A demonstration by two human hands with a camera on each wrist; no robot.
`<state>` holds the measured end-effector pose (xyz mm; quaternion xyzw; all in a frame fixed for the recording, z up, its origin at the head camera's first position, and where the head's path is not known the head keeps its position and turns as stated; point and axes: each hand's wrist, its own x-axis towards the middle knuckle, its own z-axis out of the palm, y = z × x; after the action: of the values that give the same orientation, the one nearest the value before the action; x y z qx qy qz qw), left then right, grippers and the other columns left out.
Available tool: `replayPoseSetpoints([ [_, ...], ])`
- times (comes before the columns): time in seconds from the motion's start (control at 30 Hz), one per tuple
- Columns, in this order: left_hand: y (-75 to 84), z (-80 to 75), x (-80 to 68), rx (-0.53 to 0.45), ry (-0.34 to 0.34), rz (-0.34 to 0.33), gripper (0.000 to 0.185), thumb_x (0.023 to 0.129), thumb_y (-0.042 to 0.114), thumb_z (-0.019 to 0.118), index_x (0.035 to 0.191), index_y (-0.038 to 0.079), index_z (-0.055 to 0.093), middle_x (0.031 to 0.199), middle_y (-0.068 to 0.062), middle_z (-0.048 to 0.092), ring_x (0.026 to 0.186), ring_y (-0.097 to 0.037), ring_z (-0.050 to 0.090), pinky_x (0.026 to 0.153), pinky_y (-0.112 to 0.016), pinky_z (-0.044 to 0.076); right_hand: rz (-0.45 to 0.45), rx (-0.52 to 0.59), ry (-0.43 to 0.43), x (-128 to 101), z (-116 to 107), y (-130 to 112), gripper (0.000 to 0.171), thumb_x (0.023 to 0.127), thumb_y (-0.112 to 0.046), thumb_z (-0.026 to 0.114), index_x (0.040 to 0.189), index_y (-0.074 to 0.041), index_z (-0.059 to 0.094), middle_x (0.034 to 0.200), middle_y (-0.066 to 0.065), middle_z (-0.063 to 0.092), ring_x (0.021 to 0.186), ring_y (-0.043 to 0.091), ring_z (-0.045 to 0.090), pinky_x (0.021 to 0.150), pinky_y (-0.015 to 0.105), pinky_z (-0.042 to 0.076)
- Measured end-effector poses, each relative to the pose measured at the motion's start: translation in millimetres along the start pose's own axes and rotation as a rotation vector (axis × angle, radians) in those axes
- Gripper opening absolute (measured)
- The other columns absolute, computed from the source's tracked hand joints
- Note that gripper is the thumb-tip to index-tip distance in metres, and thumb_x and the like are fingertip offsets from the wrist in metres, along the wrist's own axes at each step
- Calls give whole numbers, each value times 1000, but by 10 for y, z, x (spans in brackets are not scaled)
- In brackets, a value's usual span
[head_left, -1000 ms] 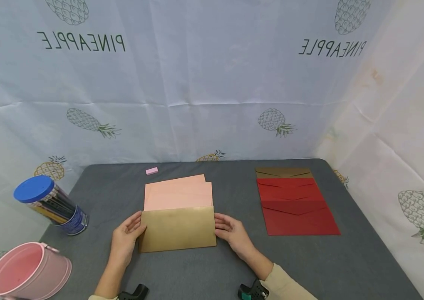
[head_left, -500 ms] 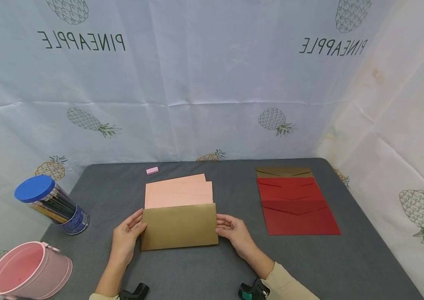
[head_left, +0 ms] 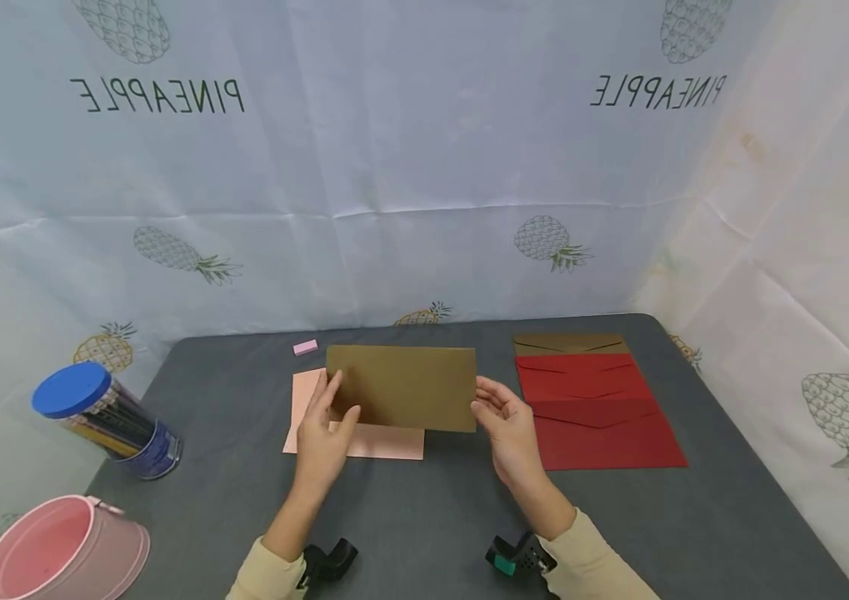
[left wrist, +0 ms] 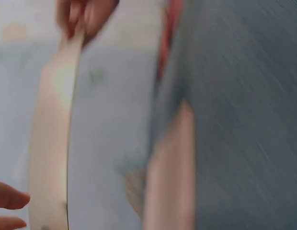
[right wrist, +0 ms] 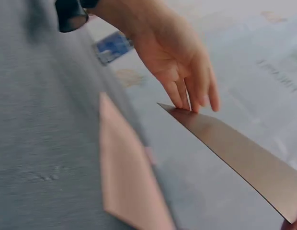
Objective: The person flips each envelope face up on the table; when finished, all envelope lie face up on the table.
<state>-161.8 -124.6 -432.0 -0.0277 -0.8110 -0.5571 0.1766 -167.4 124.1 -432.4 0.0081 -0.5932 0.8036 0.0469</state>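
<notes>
A gold envelope (head_left: 412, 387) is raised above the table, its plain face toward the head camera. My right hand (head_left: 510, 429) pinches its right end between thumb and fingers; the left wrist view also shows this grip at the top. At the other end, my left hand (head_left: 325, 442) has its fingers spread against the envelope, thumb apart. In the right wrist view the left fingertips (right wrist: 187, 105) touch the envelope near its corner. Pink envelopes (head_left: 387, 442) lie on the table behind and below it, partly covered by it in the head view.
Red envelopes (head_left: 611, 442) overlap a brown-gold envelope (head_left: 568, 343) at the right of the grey table (head_left: 724, 533). At left stand a blue-lidded jar of pencils (head_left: 112, 421) and a pink bucket (head_left: 87, 550). A small pink block (head_left: 305, 347) lies near the back edge.
The gold envelope has come up off the pink envelopes and moved right and away from me. Both hands moved with it; the left fingers have shifted from its edge onto its face.
</notes>
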Motion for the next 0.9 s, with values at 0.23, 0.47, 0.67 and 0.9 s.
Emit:
replayPoseSetpoints([
  [0.23,527,352,-51,32,23,187,59,89,5,62,144,7,40,158,-12,16,145,-29,17,108,-57,31,-130,47,104,17,65,-285,41,89,10,55,130,8,49,107,-4,60,100,11,55,80,16,51],
  [0.47,869,622,-155,-130,-202,336,57,93,10,59,146,9,37,153,-14,30,139,-26,33,102,-48,41,-375,-200,58,-96,222,-266,34,89,1,61,124,1,60,113,13,65,101,12,62,83,19,53],
  [0.67,922,717,-172,-139,-128,509,59,91,2,60,145,7,37,149,-16,36,135,-30,39,93,-44,48,-729,-397,-52,-126,364,-240,38,84,11,62,122,5,60,110,21,64,101,17,64,85,20,53],
  [0.9,836,684,-133,-264,-96,459,60,87,-1,64,143,1,39,139,-23,45,122,-34,52,83,-35,53,-887,-564,-225,-66,330,-193,45,81,12,64,124,3,60,127,18,60,123,24,54,102,23,43],
])
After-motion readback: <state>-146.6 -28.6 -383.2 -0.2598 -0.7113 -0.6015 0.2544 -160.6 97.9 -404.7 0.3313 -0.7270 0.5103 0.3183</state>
